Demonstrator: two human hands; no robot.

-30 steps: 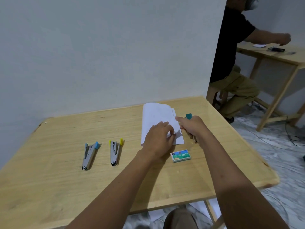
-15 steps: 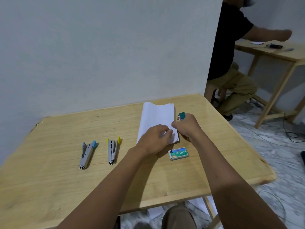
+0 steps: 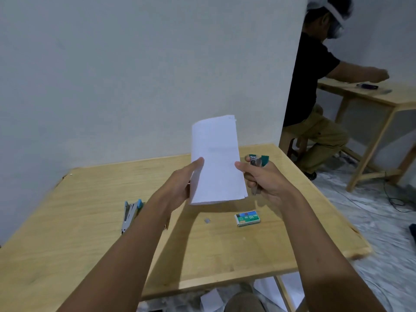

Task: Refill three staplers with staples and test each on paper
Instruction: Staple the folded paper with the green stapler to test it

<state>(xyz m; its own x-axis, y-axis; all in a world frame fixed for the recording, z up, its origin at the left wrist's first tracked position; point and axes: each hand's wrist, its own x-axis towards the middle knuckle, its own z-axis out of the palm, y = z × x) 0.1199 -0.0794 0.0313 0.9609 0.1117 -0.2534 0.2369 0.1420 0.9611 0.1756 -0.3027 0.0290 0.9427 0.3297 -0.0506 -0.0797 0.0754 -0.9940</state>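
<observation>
- Lifted off the table [image 3: 90,221] since the earlier frame, the folded paper [image 3: 216,161] now stands upright at frame centre.
- Left hand [image 3: 180,188] grips its lower left edge, thumb in front.
- Right hand [image 3: 267,183] is curled round the green-tipped stapler [image 3: 256,164], thumb against the paper's right edge.
- Blue-tipped stapler [image 3: 129,210] lies at the left; the staple box [image 3: 247,219] is lower right of centre.

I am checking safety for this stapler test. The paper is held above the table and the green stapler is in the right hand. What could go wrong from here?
1. The left hand holds the paper in the air by one edge, so it may bend or slip when the green stapler bites.
2. The right hand grips the stapler with its thumb close to the paper's edge, so the thumb could get pinched.
</observation>
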